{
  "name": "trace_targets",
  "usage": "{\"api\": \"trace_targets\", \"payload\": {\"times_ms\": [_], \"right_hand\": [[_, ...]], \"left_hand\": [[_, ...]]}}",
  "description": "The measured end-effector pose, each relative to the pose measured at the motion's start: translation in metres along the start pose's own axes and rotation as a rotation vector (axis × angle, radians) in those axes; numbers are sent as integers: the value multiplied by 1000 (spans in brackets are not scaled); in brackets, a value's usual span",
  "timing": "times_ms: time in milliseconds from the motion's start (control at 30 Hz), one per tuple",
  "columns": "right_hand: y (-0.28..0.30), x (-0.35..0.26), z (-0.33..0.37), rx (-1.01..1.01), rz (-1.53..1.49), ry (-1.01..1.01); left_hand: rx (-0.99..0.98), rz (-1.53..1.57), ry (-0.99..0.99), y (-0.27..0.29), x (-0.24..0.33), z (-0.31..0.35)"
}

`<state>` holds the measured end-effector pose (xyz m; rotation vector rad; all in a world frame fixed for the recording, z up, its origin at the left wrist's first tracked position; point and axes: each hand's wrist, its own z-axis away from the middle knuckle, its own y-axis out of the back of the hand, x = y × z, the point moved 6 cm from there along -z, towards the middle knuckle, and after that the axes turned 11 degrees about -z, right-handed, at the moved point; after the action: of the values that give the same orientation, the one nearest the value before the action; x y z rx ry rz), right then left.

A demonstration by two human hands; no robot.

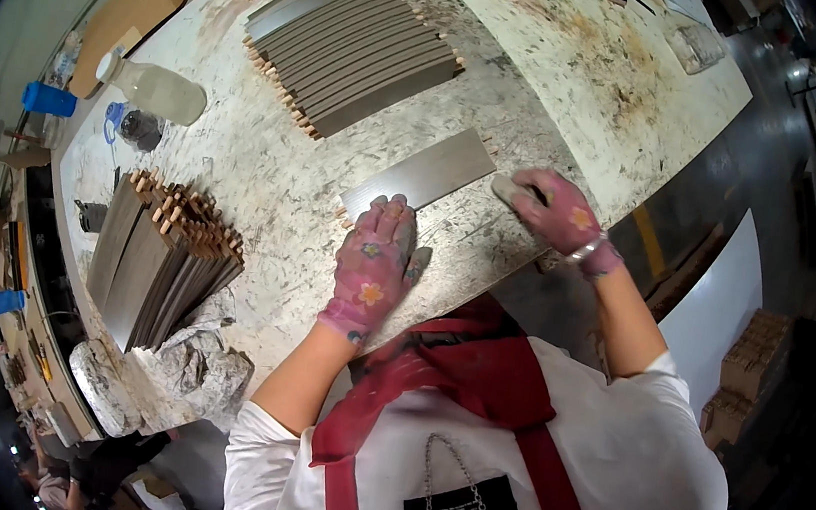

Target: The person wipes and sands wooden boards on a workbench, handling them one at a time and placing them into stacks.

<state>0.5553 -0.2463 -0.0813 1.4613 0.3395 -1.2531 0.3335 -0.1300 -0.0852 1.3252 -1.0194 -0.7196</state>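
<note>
Diagonally, grey strip runs from left hand up-right.

Both forearms, bare below white sleeves, reach forward over the bench. The left hand (in a pink flowered glove) lies flat, fingers together and extended, while the gloved right hand is curled closed, wrist bent inward.

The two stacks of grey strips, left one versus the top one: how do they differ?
The left stack is bunched tight, strips leaning on edge; the top stack is fanned out flat in an overlapping row. The left stack sits near the left hand; the top stack lies beyond both hands. Both hold grey strips with pale wood edges.
</note>
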Motion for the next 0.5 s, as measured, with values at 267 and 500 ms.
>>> {"api": "trace_targets", "payload": {"times_ms": [267, 500], "right_hand": [[-43, -98, -45, -161, -106, 577], [-166, -123, -50, -785, 497, 1002]], "left_hand": [[243, 121, -51, -22, 22, 12], [-86, 263, 48, -49, 16, 16]]}}
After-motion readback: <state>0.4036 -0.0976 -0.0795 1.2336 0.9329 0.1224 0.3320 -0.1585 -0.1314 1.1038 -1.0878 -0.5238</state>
